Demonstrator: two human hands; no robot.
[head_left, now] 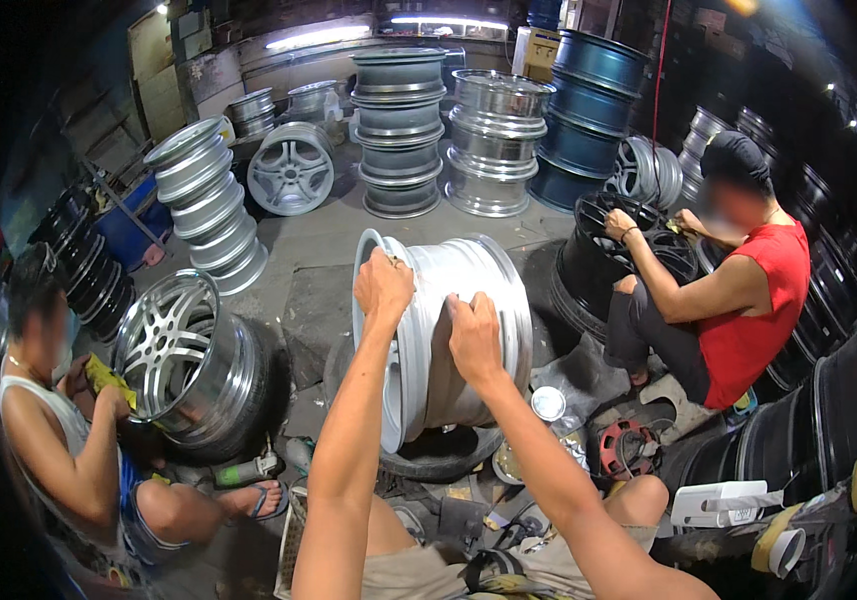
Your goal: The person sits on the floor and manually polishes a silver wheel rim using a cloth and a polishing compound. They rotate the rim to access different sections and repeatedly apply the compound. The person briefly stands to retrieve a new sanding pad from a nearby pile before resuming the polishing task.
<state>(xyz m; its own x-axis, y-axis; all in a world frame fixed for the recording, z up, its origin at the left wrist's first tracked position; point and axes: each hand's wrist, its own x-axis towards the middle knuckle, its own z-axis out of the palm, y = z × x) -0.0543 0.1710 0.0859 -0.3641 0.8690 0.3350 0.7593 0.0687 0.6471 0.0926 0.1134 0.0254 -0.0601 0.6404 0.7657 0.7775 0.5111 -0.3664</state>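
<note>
While the pale rim [489,330] lies on its side at the centre of the clock, resting on a tyre [439,468] at its 6 o'clock, rolling looks like the main risk: a round barrel on a curved seat could turn or slide if the hands press unevenly. The left hand [386,285] is at the rim's lip, towards 11 o'clock, its fingers curled together; whether they clamp the edge, I cannot tell. The right hand [476,335] is against the barrel, just right of centre, its fingers bent and close together; whether anything is pinched there is hidden. A slip could drag the knuckles along the lip, since the skin is bare. The tub [549,403] sits just beside the rim at 4 o'clock, near the right forearm, so a roll or a dropped elbow could tip its white contents. At 9 o'clock, well apart, a chrome rim [217,370] stands tilted; a runaway roll that way might scratch both.
</note>
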